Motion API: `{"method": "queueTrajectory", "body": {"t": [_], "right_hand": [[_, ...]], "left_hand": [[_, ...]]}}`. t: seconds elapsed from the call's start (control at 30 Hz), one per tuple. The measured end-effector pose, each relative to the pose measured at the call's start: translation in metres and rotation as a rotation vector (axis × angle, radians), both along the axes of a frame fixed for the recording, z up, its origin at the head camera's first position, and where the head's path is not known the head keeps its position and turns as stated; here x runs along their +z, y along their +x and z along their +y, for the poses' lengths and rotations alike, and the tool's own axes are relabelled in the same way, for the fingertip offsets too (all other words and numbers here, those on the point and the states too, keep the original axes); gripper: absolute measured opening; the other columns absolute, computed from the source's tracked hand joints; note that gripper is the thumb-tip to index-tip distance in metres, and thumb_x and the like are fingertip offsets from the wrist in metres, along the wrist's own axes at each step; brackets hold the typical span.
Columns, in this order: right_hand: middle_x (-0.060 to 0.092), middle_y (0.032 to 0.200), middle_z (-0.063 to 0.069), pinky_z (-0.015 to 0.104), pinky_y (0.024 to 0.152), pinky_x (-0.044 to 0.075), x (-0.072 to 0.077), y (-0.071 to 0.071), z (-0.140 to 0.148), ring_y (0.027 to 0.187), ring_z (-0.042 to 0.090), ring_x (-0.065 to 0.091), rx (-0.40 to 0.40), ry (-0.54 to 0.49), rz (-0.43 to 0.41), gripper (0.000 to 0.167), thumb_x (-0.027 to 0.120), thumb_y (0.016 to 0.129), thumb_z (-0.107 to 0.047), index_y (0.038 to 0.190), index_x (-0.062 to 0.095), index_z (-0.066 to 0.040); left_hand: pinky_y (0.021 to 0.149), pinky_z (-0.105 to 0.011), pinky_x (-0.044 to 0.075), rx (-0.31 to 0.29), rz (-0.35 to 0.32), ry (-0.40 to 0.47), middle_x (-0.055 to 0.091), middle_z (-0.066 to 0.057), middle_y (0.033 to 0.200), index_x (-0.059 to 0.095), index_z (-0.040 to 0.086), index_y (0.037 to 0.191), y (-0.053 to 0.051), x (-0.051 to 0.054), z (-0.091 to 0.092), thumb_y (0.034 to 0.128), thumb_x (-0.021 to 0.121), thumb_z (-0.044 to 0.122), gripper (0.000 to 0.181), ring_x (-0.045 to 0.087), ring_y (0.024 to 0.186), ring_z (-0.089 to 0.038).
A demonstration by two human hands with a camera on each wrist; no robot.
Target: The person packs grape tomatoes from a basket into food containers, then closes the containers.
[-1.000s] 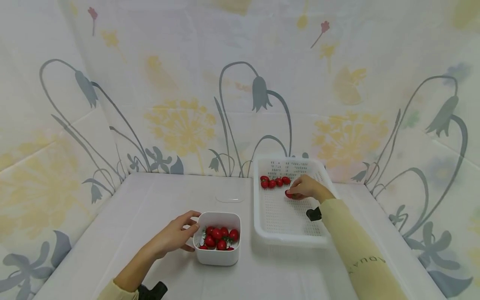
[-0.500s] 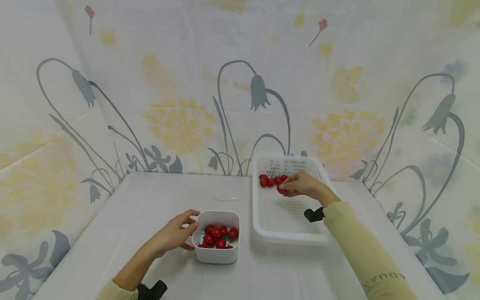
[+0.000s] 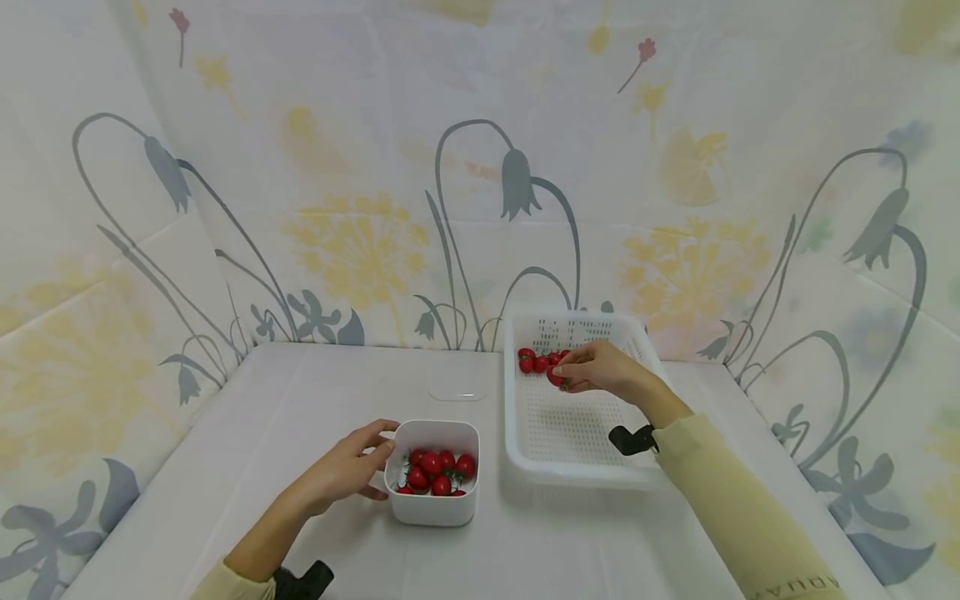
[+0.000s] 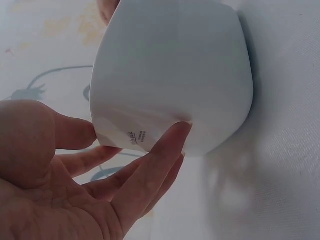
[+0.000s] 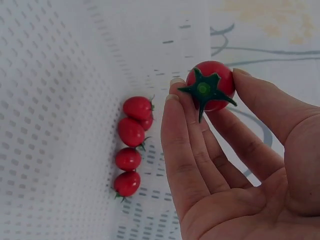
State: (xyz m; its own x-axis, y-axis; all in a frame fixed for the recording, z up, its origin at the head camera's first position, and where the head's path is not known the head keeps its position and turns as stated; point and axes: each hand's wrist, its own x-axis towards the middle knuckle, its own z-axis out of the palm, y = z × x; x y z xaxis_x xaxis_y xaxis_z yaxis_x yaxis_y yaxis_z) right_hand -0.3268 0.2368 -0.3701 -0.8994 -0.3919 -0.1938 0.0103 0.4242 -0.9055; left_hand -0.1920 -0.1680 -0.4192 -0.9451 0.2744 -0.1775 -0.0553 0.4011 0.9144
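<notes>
My left hand [image 3: 341, 469] rests with relaxed, spread fingers against the left side of a white box [image 3: 435, 513] holding several red tomatoes [image 3: 431, 463]. In the left wrist view the fingertips of this hand [image 4: 112, 170] touch the smooth outer wall of the box [image 4: 175, 65]. Over the white perforated basket [image 3: 585, 477], my right hand [image 3: 607, 372] pinches one tomato [image 3: 555, 377] between thumb and fingers. The right wrist view shows that held tomato [image 5: 212, 82], green calyx towards the camera, and the hand [image 5: 235, 165]. Several other tomatoes [image 5: 131, 132] lie in a row at the basket's end.
A clear, flat lid-like piece [image 3: 457, 395] lies on the white tabletop [image 3: 337, 383] behind the box. The basket stands to the right of the box, a narrow gap between them. A flowered cloth [image 3: 375, 167] hangs behind the table.
My right hand has moved left with its tomato, close to the row of tomatoes in the basket. My left hand stays at the box, and the box has not visibly moved.
</notes>
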Motion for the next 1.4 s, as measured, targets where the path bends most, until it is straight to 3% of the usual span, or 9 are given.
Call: {"method": "queueTrajectory", "body": {"t": [0.2, 0.47, 0.73, 0.93, 1.2, 1.4], "right_hand": [[0.073, 0.109, 0.017, 0.036, 0.088, 0.062, 0.004, 0.01, -0.002, 0.094, 0.025, 0.073, 0.007, -0.025, 0.032, 0.028, 0.066, 0.1, -0.012, 0.118, 0.067, 0.01], [0.071, 0.115, 0.018, 0.042, 0.093, 0.06, 0.009, 0.031, -0.013, 0.1, 0.031, 0.072, -0.007, -0.073, 0.057, 0.032, 0.07, 0.098, -0.013, 0.12, 0.067, 0.009], [0.072, 0.114, 0.016, 0.04, 0.092, 0.061, 0.012, 0.051, -0.033, 0.097, 0.028, 0.072, 0.06, -0.1, 0.1, 0.03, 0.071, 0.097, -0.014, 0.118, 0.069, 0.007], [0.074, 0.108, 0.016, 0.038, 0.091, 0.061, 0.011, 0.061, -0.049, 0.1, 0.035, 0.071, 0.106, -0.101, 0.131, 0.027, 0.072, 0.096, -0.016, 0.115, 0.072, 0.004], [0.075, 0.1, 0.012, 0.038, 0.088, 0.062, 0.006, 0.073, -0.069, 0.092, 0.026, 0.071, 0.127, -0.06, 0.176, 0.022, 0.072, 0.096, -0.018, 0.11, 0.075, -0.001], [0.076, 0.098, 0.01, 0.045, 0.088, 0.062, 0.004, 0.084, -0.089, 0.089, 0.022, 0.071, 0.168, -0.06, 0.218, 0.019, 0.071, 0.097, -0.016, 0.108, 0.075, -0.002]], "left_hand": [[0.068, -0.047, 0.065, 0.01, 0.003, -0.004, 0.054, -0.026, 0.134, 0.048, 0.006, 0.145, 0.0, 0.0, 0.001, 0.1075, 0.05, 0.014, 0.038, 0.066, 0.106, -0.037], [0.067, -0.046, 0.065, 0.013, 0.003, -0.004, 0.054, -0.025, 0.133, 0.05, 0.006, 0.143, 0.001, 0.002, 0.002, 0.1071, 0.05, 0.014, 0.037, 0.066, 0.105, -0.036], [0.067, -0.048, 0.065, -0.012, 0.014, 0.007, 0.055, -0.026, 0.132, 0.051, 0.007, 0.14, 0.001, 0.003, 0.002, 0.1072, 0.049, 0.013, 0.033, 0.066, 0.105, -0.038], [0.067, -0.048, 0.065, -0.021, 0.017, 0.01, 0.055, -0.026, 0.132, 0.051, 0.007, 0.14, 0.0, 0.002, 0.001, 0.1074, 0.049, 0.012, 0.033, 0.066, 0.105, -0.038], [0.067, -0.049, 0.065, -0.02, 0.015, 0.008, 0.055, -0.026, 0.132, 0.051, 0.007, 0.14, 0.0, 0.001, 0.001, 0.1072, 0.049, 0.012, 0.033, 0.066, 0.104, -0.037], [0.067, -0.048, 0.065, -0.015, 0.011, -0.002, 0.055, -0.026, 0.132, 0.051, 0.006, 0.14, -0.001, 0.003, 0.002, 0.1069, 0.049, 0.011, 0.033, 0.066, 0.104, -0.037]]}}
